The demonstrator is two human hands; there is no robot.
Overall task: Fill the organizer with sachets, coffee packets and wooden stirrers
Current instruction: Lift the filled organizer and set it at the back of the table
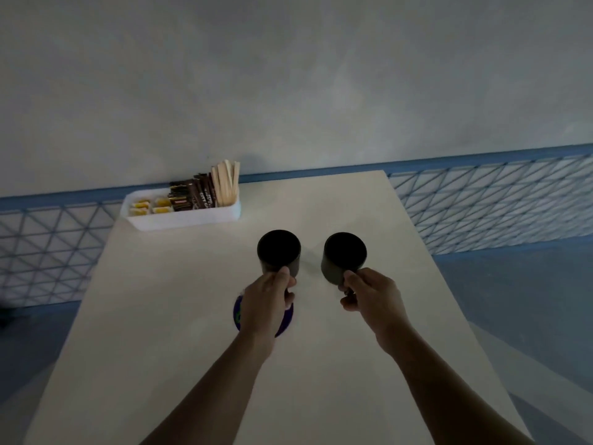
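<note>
Organizer [186, 220] at far edge of table [337, 364]

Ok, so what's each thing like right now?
Organizer: stocked.
Sachets: lying at its left end.
Coffee packets: standing in the middle.
Wooden stirrers: upright at its right end.
Left mug: gripped by left hand.
Right mug: gripped by right hand.
Purple coaster: flat, partly hidden.
</note>
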